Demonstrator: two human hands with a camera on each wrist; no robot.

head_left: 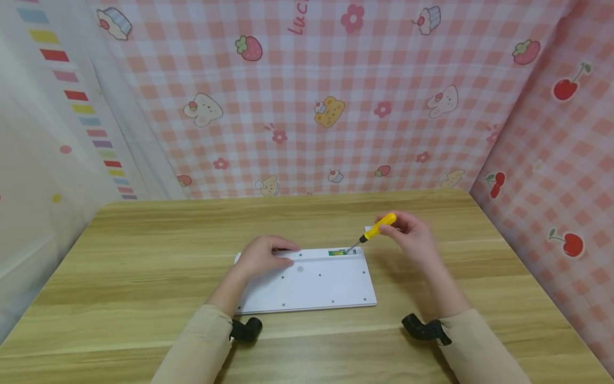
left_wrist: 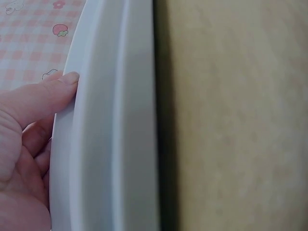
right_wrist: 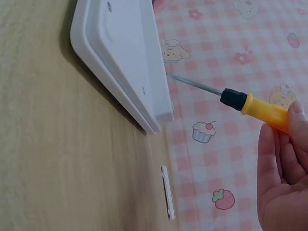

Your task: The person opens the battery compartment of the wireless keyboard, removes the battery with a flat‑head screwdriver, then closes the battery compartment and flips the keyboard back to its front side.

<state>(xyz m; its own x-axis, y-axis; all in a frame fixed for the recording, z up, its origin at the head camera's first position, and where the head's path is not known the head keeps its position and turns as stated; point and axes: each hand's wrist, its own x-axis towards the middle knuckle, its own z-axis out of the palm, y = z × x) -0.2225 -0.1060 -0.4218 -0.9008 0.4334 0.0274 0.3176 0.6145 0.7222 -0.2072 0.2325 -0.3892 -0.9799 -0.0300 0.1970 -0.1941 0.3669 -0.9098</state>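
A white keyboard (head_left: 326, 288) lies underside up on the wooden table, with small dark screw holes across it. My left hand (head_left: 264, 257) grips its raised far edge, and in the left wrist view the thumb (left_wrist: 62, 91) lies on the white rim with the fingers behind it. Near the far right corner, a green battery (head_left: 338, 253) sits in an uncovered slot. My right hand (head_left: 412, 237) holds a screwdriver (head_left: 381, 226) by its yellow handle. The metal shaft (right_wrist: 197, 85) slants down to the battery's right end; whether the tip touches it, I cannot tell.
A small white strip, seemingly the battery cover (right_wrist: 167, 192), lies on the table (head_left: 158, 256) beyond the keyboard, partly hidden by the right hand in the head view. Pink checked cloth (head_left: 307, 133) hangs behind the table. Black wrist mounts (head_left: 424, 328) stick out from both sleeves.
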